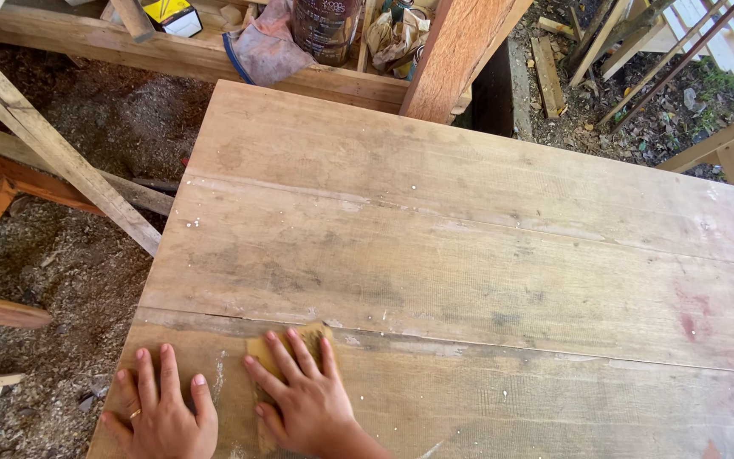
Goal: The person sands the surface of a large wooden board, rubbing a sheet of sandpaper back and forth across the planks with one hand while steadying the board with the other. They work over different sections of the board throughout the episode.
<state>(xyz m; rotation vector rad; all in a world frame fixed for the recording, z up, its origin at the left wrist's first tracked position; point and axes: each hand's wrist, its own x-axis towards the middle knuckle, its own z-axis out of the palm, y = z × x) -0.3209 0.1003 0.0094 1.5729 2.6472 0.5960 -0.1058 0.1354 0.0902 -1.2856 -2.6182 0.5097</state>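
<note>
A wide tabletop of three rough wooden planks (469,255) fills the view. My right hand (303,399) lies flat with fingers spread on a tan sheet of sandpaper (258,348), pressing it to the nearest plank close to the seam. My left hand (161,408) rests palm down on the same plank beside it, near the left edge, holding nothing; a ring shows on one finger.
Sawdust-covered ground (70,246) lies left of the table, crossed by slanted timber pieces (53,144). A wooden post (452,59) stands at the far edge. Behind it a shelf holds a dark can (324,30), a cloth (265,42) and clutter. Loose slats (664,59) lie at the top right.
</note>
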